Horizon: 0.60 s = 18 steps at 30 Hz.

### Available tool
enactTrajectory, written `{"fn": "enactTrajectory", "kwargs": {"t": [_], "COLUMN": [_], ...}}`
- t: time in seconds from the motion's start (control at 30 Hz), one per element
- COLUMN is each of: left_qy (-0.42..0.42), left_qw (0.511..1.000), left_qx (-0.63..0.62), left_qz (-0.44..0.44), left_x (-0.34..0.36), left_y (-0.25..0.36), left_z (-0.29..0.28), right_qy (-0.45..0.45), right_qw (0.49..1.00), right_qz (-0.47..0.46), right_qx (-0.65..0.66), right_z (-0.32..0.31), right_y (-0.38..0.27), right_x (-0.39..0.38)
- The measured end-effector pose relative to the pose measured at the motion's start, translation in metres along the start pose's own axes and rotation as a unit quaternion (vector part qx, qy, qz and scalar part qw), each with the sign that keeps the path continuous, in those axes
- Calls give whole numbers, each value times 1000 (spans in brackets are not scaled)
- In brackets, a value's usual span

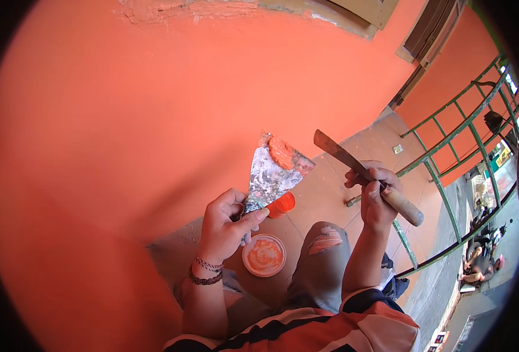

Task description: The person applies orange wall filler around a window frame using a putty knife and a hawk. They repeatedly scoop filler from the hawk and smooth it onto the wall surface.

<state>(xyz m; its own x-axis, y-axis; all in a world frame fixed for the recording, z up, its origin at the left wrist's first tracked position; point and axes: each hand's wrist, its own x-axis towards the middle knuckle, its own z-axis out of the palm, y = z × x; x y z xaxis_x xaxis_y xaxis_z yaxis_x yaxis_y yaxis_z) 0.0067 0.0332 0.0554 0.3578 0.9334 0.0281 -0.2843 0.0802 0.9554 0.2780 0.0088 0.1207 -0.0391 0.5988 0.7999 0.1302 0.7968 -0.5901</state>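
My left hand [227, 223] is closed on a wide, paint-stained putty knife [265, 179], with a blob of orange paste [280, 151] near its broad edge. My right hand [377, 196] grips a long, narrow, dark-stained blade with a pale round handle [406, 208], its tip angled toward the putty knife without touching it. An orange cup [282, 205] stands on the floor, partly behind the putty knife. Below my left hand lies a round white tub or lid [263, 255] smeared with orange paste.
A salmon-painted wall [124, 105] fills the left and top, its plaster rough near a window frame. Green metal railing or scaffold [453, 146] stands at right on the tiled floor [324, 188], near my bent knee [324, 264]. Beyond it are a street, motorbikes and another person [479, 267].
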Motion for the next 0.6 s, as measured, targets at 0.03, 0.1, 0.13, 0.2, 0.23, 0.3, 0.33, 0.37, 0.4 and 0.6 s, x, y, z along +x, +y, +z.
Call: {"fn": "enactTrajectory", "kwargs": {"t": [0.03,0.1,0.13,0.2,0.23,0.3,0.33,0.37,0.4,0.6], "left_qy": [-4,-5,-7,-3,-6,-17,-11,-20,-22,-21], "left_qw": [1000,999,999,999,999,999,999,998,998,997], "left_qx": [-11,-26,-32,-28,-33,-41,-29,-40,-41,-44], "left_qz": [-13,-20,-17,-36,-39,-31,-39,-37,-41,-60], "left_x": [1,3,7,10,11,12,12,12,12,13], "left_y": [1,1,0,-2,-3,-5,-6,-6,-5,-3], "left_z": [1,2,3,3,4,4,4,5,5,10], "right_qy": [-2,6,11,19,21,15,12,6,0,-7], "right_qw": [1000,1000,1000,999,998,996,996,995,994,992], "right_qz": [5,11,11,33,38,45,49,51,51,53], "right_qx": [-17,0,14,36,48,77,77,85,99,114], "right_z": [-4,-8,-11,-15,-17,-20,-22,-23,-24,-24], "right_y": [1,7,12,20,24,29,31,32,33,33], "right_x": [-7,-17,-19,-24,-27,-31,-32,-33,-34,-35]}}
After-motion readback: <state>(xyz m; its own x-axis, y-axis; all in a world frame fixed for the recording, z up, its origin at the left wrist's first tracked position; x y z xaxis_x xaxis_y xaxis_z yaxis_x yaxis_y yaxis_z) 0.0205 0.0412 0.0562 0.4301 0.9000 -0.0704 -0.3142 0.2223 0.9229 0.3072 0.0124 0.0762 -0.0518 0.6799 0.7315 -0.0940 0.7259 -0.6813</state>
